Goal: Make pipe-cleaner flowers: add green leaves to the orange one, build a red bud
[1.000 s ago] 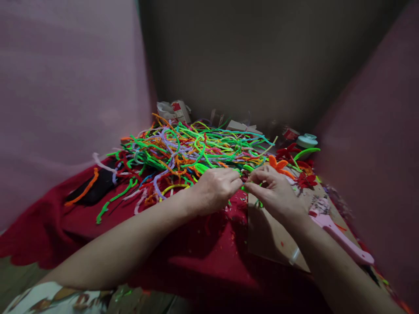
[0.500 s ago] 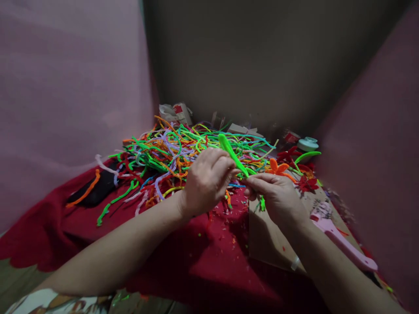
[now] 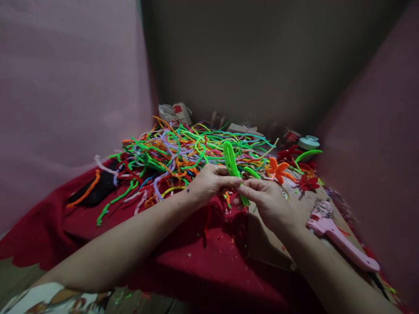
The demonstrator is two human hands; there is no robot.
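Between my two hands stands a bright green pipe-cleaner leaf (image 3: 231, 159), made of folded fuzzy strands with narrow gaps between them. My left hand (image 3: 212, 182) pinches its lower part from the left with thumb and fingers. From the right, my right hand (image 3: 266, 196) grips the bottom of the same piece, and the green ends poke out below the fingertips. The fingertips of both hands almost meet. Just behind the hands lies a big tangled heap of coloured pipe cleaners (image 3: 183, 148).
An orange pipe-cleaner flower (image 3: 278, 170) and a red one (image 3: 308, 183) lie right of my hands. A pink glue gun (image 3: 342, 244) rests on a cardboard sheet (image 3: 266, 246). A pale turquoise lid (image 3: 308, 142) and small boxes stand behind. Red cloth (image 3: 183, 257) covers the table.
The green leaf has turned more upright and shows its looped face. My left hand has come lower and closer to my right, now gripping the leaf near its base.
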